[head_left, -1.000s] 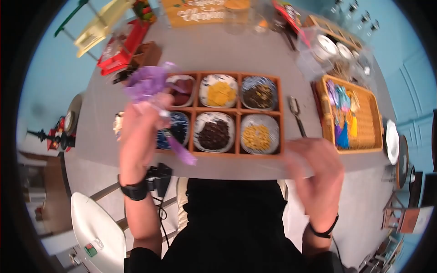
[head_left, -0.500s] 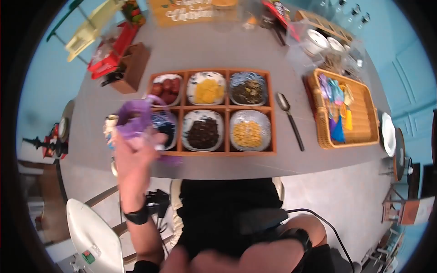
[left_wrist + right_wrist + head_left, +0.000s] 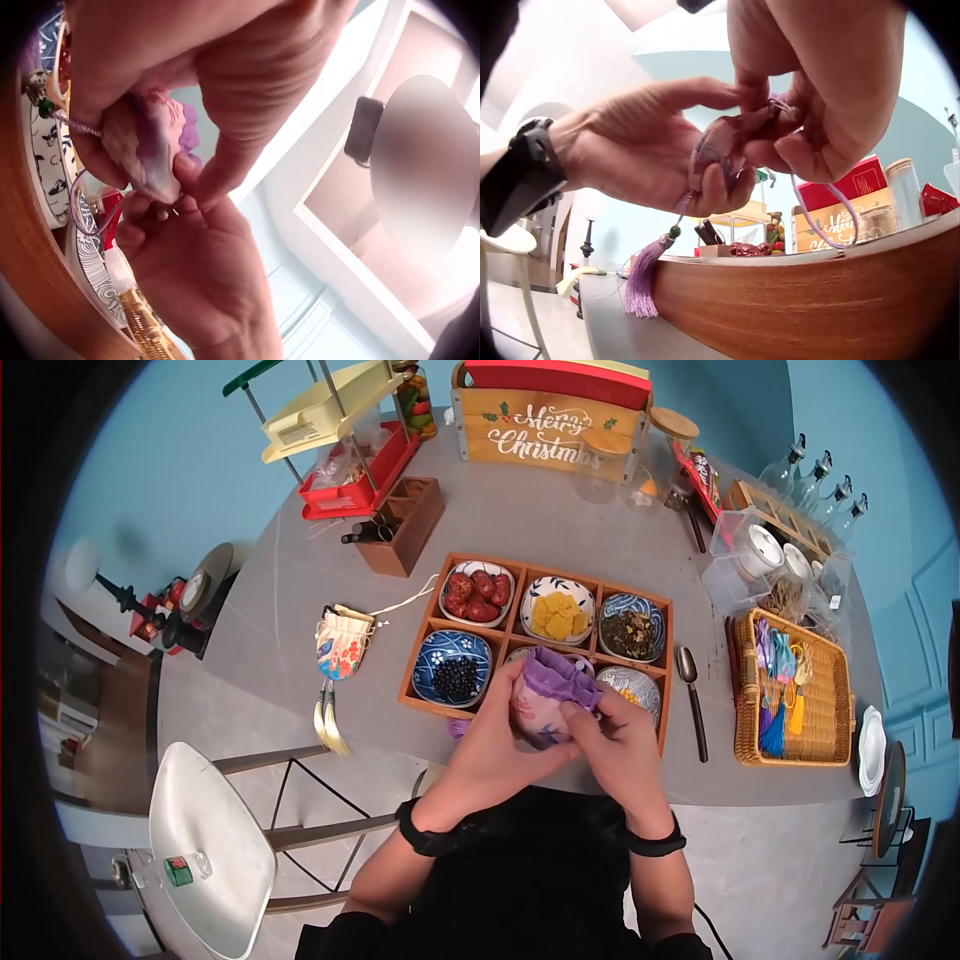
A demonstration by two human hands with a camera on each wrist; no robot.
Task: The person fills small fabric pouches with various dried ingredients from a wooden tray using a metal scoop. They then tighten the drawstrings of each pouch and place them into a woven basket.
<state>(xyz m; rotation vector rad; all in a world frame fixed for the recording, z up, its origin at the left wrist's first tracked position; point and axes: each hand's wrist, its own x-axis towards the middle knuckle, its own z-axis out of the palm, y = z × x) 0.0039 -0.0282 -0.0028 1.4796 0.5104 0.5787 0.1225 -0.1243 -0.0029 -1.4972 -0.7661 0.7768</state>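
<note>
Close over the front edge of a wooden divided box, both hands hold a small purple-topped drawstring pouch with a floral body. My left hand cups it from the left, fingers round its lower part. Its gathered neck is pinched between the thumb and fingers of my right hand. From the pouch's bottom hangs a purple tassel with a green bead; a thin purple cord loops down by the right fingers. The pouch's inside is hidden.
The box holds bowls of red dates, yellow pieces, dried dark leaves and black berries. Left lies another floral pouch; right, a spoon and a wicker tray with tassels. Behind stands a wooden caddy.
My left hand has carried the purple pouch rightward to the box's front. My right hand has risen from near the body to pinch its neck. The other pouch now shows fully.
</note>
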